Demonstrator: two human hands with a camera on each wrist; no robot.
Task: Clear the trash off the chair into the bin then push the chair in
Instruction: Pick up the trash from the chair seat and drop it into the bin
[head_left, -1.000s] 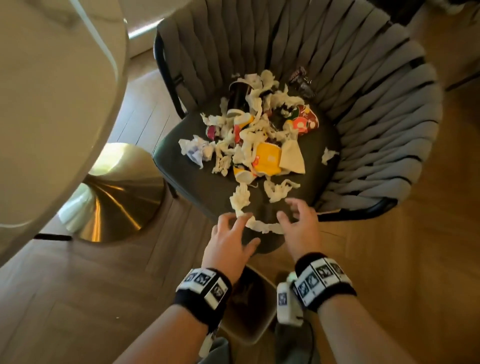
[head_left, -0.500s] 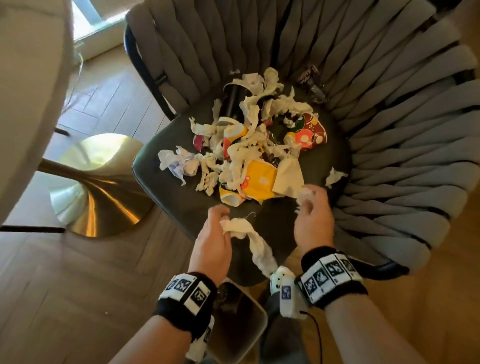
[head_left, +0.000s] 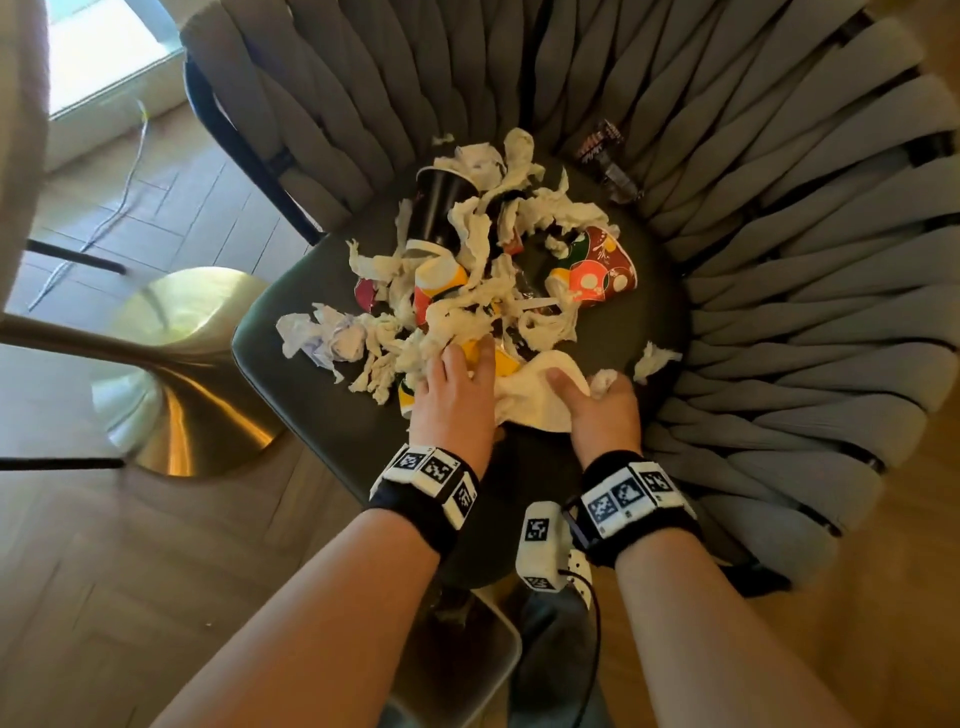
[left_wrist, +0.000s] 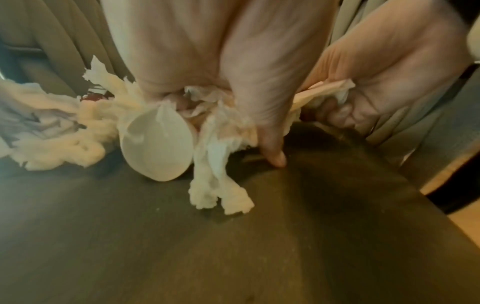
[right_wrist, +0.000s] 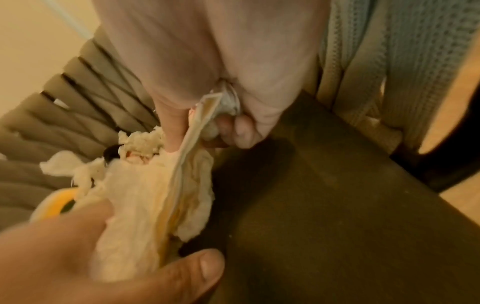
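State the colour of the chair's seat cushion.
Dark green seat cushion, clearest in the head view.

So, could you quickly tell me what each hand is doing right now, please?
Left hand: fingers curled into the tissue scraps, gripping them.
Right hand: gripping the flat paper wrapper and a tissue wad.

Under my fingers (head_left: 485, 358) lies soft, crumpled tissue paper (head_left: 470, 317); beyond them glossy printed paper cups (head_left: 597, 270). The chair (head_left: 779, 260) has matt dark seat cloth and ribbed grey woven straps, left of it a polished brass pedestal (head_left: 182, 374)
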